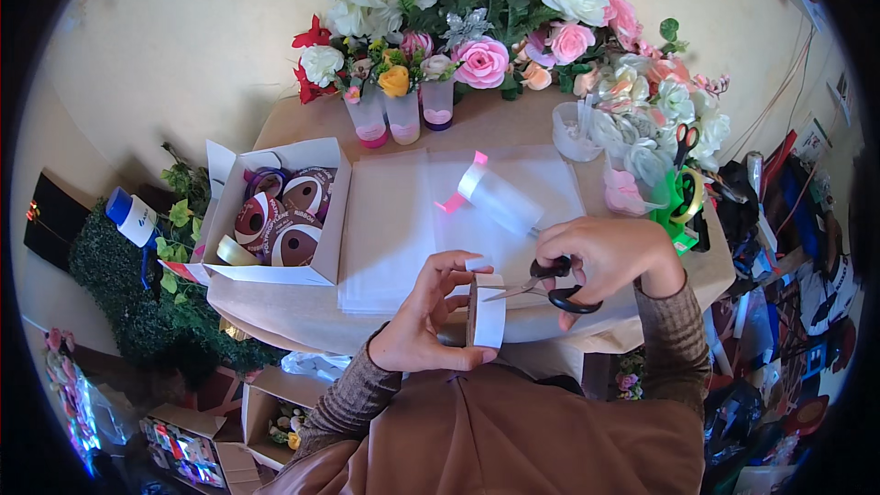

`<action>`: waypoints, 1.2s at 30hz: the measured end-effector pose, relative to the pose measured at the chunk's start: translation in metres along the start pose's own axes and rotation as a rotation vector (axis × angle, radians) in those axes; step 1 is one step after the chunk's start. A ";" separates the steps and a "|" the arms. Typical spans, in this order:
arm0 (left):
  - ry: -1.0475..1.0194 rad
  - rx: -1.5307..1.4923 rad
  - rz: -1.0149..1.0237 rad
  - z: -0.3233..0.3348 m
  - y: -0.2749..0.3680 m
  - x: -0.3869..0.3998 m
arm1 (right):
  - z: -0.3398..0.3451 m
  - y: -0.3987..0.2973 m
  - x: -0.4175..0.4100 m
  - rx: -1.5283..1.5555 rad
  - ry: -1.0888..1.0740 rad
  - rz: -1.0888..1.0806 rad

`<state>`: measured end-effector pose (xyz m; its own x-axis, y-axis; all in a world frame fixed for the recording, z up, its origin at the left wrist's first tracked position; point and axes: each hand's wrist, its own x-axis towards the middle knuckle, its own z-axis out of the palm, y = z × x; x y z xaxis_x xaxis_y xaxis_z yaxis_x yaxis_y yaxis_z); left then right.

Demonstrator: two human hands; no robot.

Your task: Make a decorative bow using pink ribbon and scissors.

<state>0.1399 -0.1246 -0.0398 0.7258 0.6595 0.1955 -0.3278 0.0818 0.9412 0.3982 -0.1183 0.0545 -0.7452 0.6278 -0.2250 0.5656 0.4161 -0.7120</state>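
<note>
My left hand (pixel 440 320) grips a roll of white double-sided or paper-backed tape (pixel 489 316) on edge, thumb below and fingers above. A short white strip (pixel 479 264) sits at the tip of its index finger. In my right hand (pixel 598 265) is a pair of black-handled scissors (pixel 533 282), blades slightly parted and pointing left at the tape's face. Whether the blades touch the tape I cannot tell. Beyond the hands, a translucent plastic cylinder (pixel 505 203) with a white band and pink pieces at its far end lies tilted on a stack of translucent sheets (pixel 392 220).
A white box (pixel 275 276) of ribbon rolls stands at the left. Several small flower-filled cups (pixel 402 117) line the back, before artificial roses (pixel 481 62). On the right are a clear plastic tub (pixel 576 134), a pink-filled container (pixel 629 185) and a green tape dispenser (pixel 680 210).
</note>
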 end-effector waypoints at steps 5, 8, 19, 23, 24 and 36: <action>0.050 0.122 0.209 -0.007 0.004 -0.005 | 0.012 -0.004 -0.006 -0.081 0.169 0.020; 0.300 0.494 0.292 -0.020 0.009 -0.007 | 0.018 0.000 -0.012 -0.088 0.285 0.004; 0.544 1.128 0.278 -0.039 -0.001 0.003 | 0.070 0.015 -0.005 0.310 0.856 -0.090; 0.184 0.305 0.318 -0.019 -0.006 0.008 | 0.090 0.005 0.021 0.554 0.995 -0.159; 0.140 0.347 0.323 -0.017 -0.009 0.008 | 0.092 0.001 0.027 0.580 1.012 -0.180; 0.105 0.573 0.342 0.009 -0.006 0.010 | 0.102 0.002 0.030 0.826 1.033 -0.213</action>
<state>0.1546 -0.1253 -0.0408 0.5661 0.6493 0.5079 -0.1349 -0.5348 0.8341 0.3410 -0.1659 -0.0221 0.0227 0.9593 0.2815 -0.1782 0.2809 -0.9430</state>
